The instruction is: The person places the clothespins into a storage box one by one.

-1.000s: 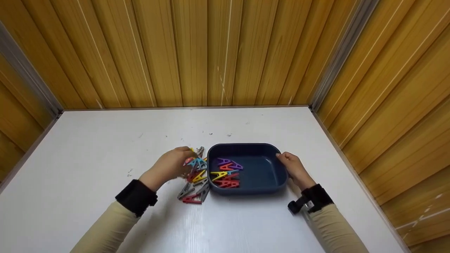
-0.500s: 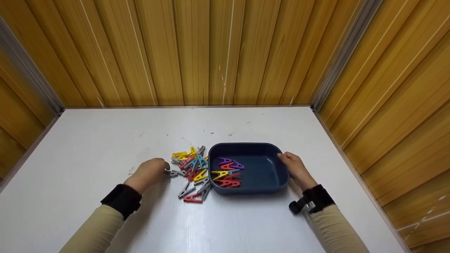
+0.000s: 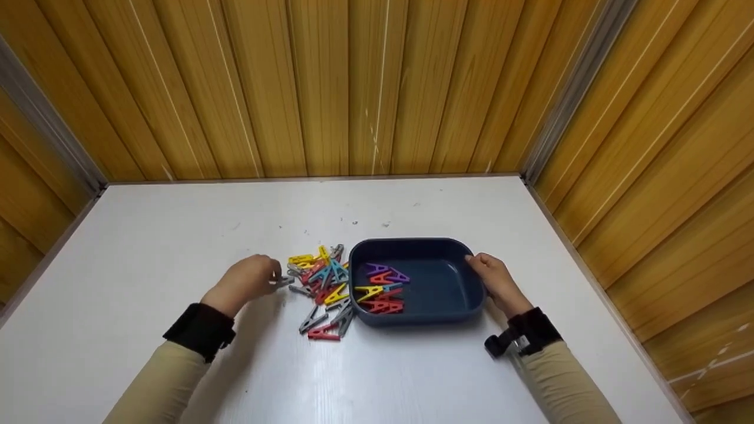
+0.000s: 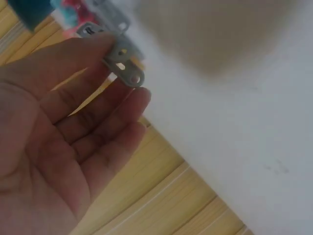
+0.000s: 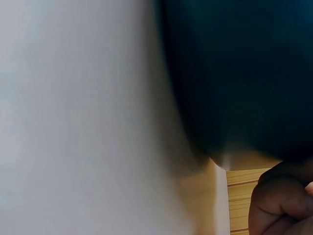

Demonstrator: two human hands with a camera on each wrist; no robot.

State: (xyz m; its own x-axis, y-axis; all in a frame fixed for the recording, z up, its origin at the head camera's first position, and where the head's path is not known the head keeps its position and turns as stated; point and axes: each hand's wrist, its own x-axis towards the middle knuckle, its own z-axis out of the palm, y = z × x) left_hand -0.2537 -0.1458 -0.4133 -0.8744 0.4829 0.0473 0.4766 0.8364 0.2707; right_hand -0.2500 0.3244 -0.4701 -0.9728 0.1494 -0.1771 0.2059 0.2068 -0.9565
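Observation:
My left hand [image 3: 250,278] pinches a grey clothespin [image 4: 122,56] between thumb and fingers, just left of a loose heap of clothespins [image 3: 321,274] on the white table. Grey, red, yellow and light blue ones make up that heap, which lies against the left side of a dark blue bin [image 3: 436,294]. Inside the bin, several purple, red, yellow and blue clothespins [image 3: 380,307] lie along its left part. At the bin's right rim, my right hand [image 3: 496,282] grips the edge with the thumb over it. The right wrist view shows the bin wall [image 5: 234,73] and curled fingers.
The white table [image 3: 177,235] runs back to a yellow wood-patterned wall [image 3: 324,88]. A similar wall [image 3: 665,176] stands close on the right. Small dark marks [image 3: 355,223] dot the tabletop behind the bin.
My left hand has moved left from over the heap to its left edge and drawn a grey clothespin slightly away from it. My right hand stays on the bin's rim.

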